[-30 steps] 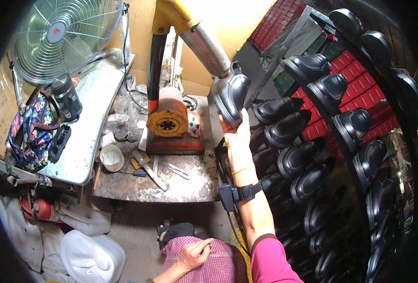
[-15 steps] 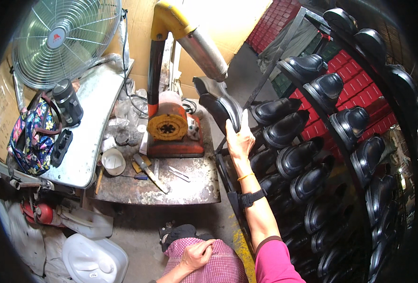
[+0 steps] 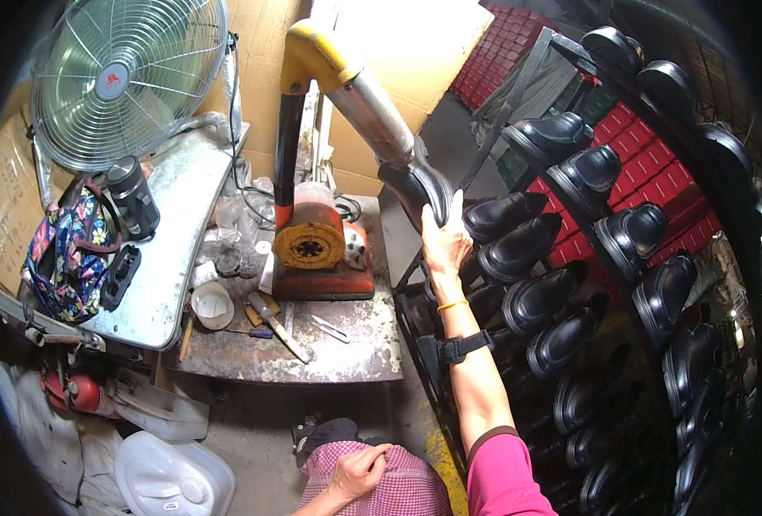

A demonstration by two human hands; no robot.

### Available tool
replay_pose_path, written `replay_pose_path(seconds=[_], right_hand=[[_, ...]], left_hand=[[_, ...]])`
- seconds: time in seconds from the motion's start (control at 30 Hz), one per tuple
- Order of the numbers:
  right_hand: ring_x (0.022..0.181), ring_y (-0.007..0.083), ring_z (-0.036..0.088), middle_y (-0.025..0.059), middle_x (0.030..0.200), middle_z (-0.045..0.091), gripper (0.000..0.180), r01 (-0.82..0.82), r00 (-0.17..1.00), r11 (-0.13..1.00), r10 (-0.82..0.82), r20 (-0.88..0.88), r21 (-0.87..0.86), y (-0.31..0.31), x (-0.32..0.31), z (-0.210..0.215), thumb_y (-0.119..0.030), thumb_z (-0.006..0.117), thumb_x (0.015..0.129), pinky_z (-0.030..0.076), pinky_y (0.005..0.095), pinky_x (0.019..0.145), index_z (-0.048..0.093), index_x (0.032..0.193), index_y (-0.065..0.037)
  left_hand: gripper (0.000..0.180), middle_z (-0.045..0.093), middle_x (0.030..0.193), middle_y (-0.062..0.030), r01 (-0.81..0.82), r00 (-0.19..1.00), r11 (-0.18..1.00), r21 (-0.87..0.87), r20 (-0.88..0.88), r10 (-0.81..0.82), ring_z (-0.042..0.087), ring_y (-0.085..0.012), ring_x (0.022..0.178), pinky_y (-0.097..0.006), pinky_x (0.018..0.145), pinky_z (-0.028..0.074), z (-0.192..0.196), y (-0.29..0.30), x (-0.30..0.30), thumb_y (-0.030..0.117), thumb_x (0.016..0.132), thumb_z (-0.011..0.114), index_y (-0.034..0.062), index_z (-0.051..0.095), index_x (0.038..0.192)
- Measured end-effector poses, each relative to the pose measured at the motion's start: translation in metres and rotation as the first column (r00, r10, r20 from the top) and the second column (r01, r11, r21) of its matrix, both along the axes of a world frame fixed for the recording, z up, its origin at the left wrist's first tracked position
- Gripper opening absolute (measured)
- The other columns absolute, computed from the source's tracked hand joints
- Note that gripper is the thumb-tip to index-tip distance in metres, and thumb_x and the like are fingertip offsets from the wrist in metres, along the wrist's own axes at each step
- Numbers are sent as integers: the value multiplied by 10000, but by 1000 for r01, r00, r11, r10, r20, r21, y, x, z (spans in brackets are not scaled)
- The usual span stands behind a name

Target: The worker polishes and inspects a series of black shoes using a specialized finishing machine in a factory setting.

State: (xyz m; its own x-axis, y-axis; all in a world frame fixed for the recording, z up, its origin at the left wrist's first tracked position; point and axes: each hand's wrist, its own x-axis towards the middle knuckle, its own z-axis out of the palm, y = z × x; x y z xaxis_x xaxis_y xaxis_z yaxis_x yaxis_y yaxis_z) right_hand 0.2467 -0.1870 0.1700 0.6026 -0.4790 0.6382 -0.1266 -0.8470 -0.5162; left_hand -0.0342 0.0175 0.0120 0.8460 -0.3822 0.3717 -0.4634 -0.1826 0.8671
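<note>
- Head view: the right hand (image 3: 446,248) is gripping the black shoe (image 3: 428,189) by its near end, fingers closing round it.
- That shoe is lying just beyond the hand, its long axis running away and leaning left, its far end sitting at the metal tube's (image 3: 376,120) mouth; contact I cannot tell.
- Left hand (image 3: 357,471) is resting well apart on the checked cloth (image 3: 407,482), fingers folded in, nothing showing there.
- Smooth, dark leather is catching light; the cylindrical tube is gleaming dully below its yellow elbow (image 3: 316,52).
- Rounded, glossy shoes are filling the rack (image 3: 529,73); the bench (image 3: 359,365) is showing mottled, worn paint.
</note>
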Motion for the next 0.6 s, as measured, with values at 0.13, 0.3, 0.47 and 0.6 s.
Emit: replay_pose_path(seconds=[0.13,0.3,0.47,0.6], right_hand=[[704,382,601,255,805,610,694,-38,995,997,32,89,67,2,-29,-4,-352,615,766,465,423,657,341,1323,-40],[942,162,563,149,1082,579,536,-480,875,557,248,416,678,-11,-131,-48,-48,665,771,433,270,865,419,1217,120],[1080,220,521,154,1185,525,506,-475,790,-39,421,445,879,-34,-279,-98,-178,589,832,380,315,963,419,1226,89],[1124,238,493,131,1234,491,693,-378,768,-230,463,442,897,-36,-379,-123,-46,712,671,360,346,990,385,1279,14]], left_hand=[[177,649,697,-96,-39,999,999,-35,29,40,651,-167,616,-243,535,515,-3,-3,-3,-9,760,546,-10,622,920],[189,642,737,-111,-73,995,996,-60,-69,68,636,-200,618,-272,548,503,-9,6,-10,28,769,554,11,618,946],[403,602,943,-168,-154,762,843,-516,-605,-231,620,-193,707,-273,572,532,-9,17,5,186,915,424,-3,340,1261],[724,416,1305,-124,-261,394,744,-615,-771,-500,500,-279,1094,-459,699,524,27,29,36,657,835,220,202,174,1396]])
